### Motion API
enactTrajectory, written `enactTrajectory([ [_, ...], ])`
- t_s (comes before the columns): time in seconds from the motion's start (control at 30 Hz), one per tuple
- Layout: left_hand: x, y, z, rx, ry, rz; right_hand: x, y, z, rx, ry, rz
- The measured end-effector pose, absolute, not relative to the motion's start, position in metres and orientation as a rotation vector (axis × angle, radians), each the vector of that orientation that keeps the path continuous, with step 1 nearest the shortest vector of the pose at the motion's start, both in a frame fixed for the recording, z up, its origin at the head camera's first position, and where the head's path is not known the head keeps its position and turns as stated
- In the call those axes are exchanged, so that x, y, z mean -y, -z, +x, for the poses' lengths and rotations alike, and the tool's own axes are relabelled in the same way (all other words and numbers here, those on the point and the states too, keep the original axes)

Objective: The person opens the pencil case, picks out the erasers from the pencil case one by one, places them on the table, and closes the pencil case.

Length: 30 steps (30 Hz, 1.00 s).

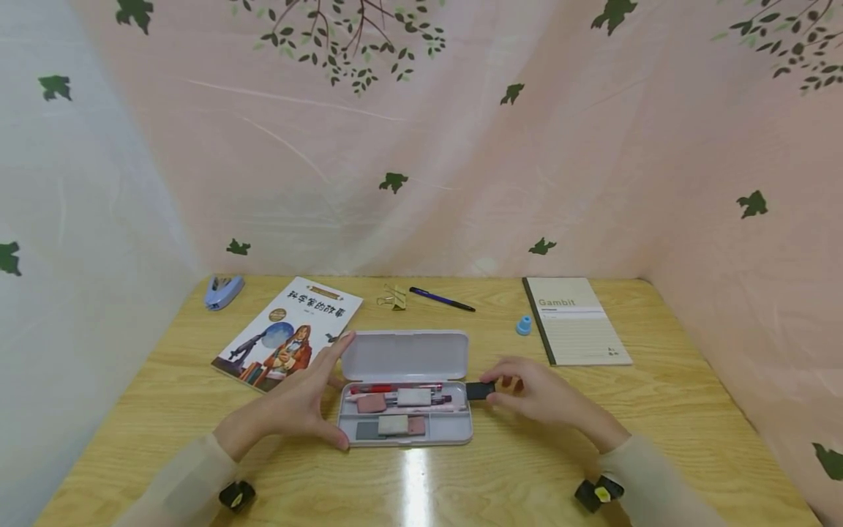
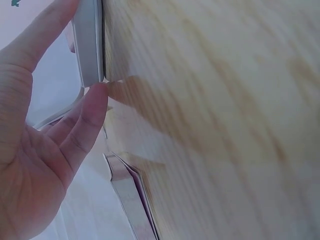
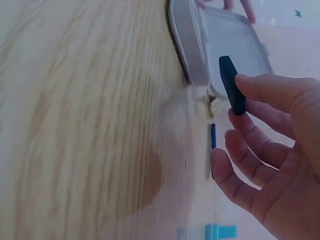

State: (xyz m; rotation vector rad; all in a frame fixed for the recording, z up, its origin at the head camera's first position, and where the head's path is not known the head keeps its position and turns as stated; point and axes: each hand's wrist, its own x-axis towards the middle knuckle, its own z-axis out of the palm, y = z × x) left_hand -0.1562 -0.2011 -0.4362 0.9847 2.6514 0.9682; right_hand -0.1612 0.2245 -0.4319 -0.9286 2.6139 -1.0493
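Note:
An open pencil case [image 1: 454, 433] lies on the table, its lid [image 1: 405, 356] tipped back. In its compartments are a red pen [image 1: 382, 389], several other pens, and pink, white and grey erasers, one of them a pink eraser [image 1: 372, 403]. My left hand [image 1: 296, 399] spans the case's left end with fingers spread, thumb at the front corner and forefinger along the lid's edge. A black eraser-like block [image 3: 231, 82] is pinched between the thumb and fingers of my right hand [image 3: 280, 130]. In the head view that block overlaps the case's right end.
Behind my left hand lies a picture-covered book [image 1: 290, 333], with a blue stapler [image 1: 224, 292] beyond it. Farther back are a gold binder clip [image 1: 394, 297] and a blue pen [image 1: 441, 298]. A small blue cap-like piece [image 1: 523, 326] stands beside a notebook [image 1: 579, 322] at right.

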Motion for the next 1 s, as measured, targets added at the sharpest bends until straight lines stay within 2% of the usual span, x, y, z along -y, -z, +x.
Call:
enactTrajectory([
  [0.37, 0.202, 0.438, -0.155, -2.667, -0.958, 0.976, -0.26, 0.436, -0.163, -2.66, 1.01, -0.896],
  [1.0, 0.201, 0.436, -0.156, -2.651, -0.968, 0.962, -0.266, 0.442, -0.169, -2.639, 1.009, -0.849],
])
